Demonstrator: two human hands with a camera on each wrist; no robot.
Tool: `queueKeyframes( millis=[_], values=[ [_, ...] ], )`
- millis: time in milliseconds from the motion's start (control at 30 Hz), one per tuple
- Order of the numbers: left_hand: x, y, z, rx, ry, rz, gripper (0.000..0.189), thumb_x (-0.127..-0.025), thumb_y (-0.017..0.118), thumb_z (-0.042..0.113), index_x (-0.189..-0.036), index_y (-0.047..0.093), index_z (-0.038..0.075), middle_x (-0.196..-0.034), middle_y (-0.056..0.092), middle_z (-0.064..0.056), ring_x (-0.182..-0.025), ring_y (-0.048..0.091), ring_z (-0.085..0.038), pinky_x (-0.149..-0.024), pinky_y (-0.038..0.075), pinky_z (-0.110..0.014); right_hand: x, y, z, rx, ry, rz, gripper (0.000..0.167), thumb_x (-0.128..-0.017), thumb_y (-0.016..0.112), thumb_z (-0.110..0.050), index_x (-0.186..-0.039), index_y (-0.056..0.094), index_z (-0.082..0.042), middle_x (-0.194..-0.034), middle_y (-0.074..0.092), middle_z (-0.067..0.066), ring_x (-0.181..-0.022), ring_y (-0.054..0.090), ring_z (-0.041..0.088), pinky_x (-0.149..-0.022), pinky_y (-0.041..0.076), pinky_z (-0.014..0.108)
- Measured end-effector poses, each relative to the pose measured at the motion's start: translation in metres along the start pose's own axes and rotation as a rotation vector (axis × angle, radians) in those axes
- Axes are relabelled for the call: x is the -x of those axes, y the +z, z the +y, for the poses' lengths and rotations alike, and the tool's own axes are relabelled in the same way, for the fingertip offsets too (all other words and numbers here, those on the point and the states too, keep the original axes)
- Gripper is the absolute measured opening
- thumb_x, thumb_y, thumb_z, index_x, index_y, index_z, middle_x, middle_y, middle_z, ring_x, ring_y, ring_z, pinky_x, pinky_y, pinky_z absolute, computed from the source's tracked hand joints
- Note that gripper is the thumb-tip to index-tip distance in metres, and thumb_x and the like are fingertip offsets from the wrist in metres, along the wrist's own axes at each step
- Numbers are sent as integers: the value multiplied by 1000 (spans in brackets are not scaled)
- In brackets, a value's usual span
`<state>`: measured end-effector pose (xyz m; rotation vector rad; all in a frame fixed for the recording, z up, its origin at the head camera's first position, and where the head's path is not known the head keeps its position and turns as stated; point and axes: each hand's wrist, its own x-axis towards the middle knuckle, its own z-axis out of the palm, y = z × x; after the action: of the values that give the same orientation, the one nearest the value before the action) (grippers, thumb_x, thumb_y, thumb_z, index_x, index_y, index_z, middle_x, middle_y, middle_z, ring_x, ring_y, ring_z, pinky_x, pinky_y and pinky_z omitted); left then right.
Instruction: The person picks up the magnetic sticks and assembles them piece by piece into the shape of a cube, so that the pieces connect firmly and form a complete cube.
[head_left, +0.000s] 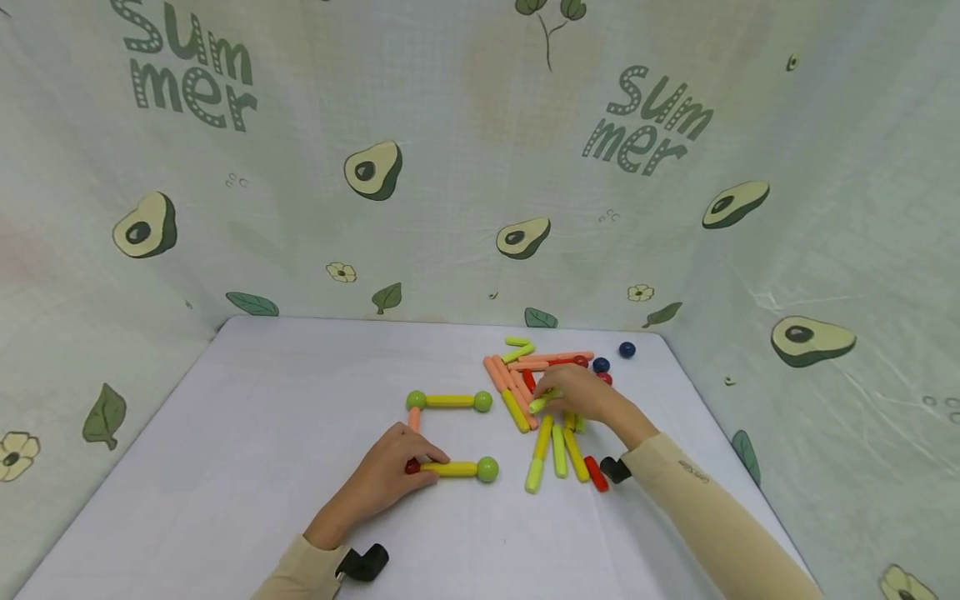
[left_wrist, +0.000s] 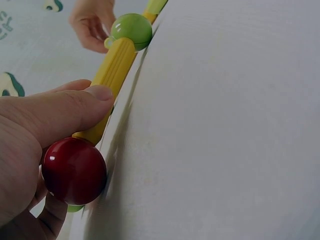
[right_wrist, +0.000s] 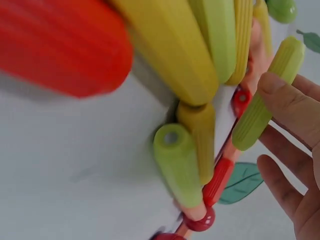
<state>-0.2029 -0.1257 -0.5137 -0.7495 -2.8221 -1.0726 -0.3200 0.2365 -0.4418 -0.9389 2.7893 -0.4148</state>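
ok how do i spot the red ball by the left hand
On the white table, find the left hand gripping a yellow stick. The red ball sits at the stick's left end, glossy and dark, unlike the green ball at the other end.

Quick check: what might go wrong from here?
The right hand holds a light-green stick close to other sticks; it might knock some aside.
The left hand has fingers pinching a yellow stick beside a red ball; a twist could loosen them.
A dark blue ball lies unattached and may roll if bumped.
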Motion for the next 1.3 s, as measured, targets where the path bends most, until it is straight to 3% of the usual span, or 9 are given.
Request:
queueKeyframes(
  millis=[333, 733, 1300],
  values=[
    [-2, 0, 0, -2, 1, 3, 28, -86, 90, 18, -108, 83, 34, -100, 72, 29, -93, 47, -6, -78, 43, -26, 2, 5, -34, 3, -14, 6, 21, -90, 87, -21, -110, 82, -22, -98, 70, -13, -92, 63, 15, -86, 56, 31],
    [-1, -1, -2, 1, 4, 2, 28, -88, 89, 20, -110, 82, 36, -96, 67, 31, -93, 46, -6, -77, 43, -25, -2, 21, -57, -120, -39, 27, 18, -92, 85, -15, -109, 82, -12, -87, 70, -8, -80, 61, 12, -75, 55, 25],
    [-1, -2, 0, 9, -7, -4, 26, -88, 89, 20, -109, 82, 34, -100, 70, 30, -96, 47, -7, -80, 44, -27, -8, 40, -63, -354, 122, 8, 31, -95, 83, -18, -123, 77, -9, -84, 72, -6, -65, 64, 14, -61, 54, 26]
  ],
)
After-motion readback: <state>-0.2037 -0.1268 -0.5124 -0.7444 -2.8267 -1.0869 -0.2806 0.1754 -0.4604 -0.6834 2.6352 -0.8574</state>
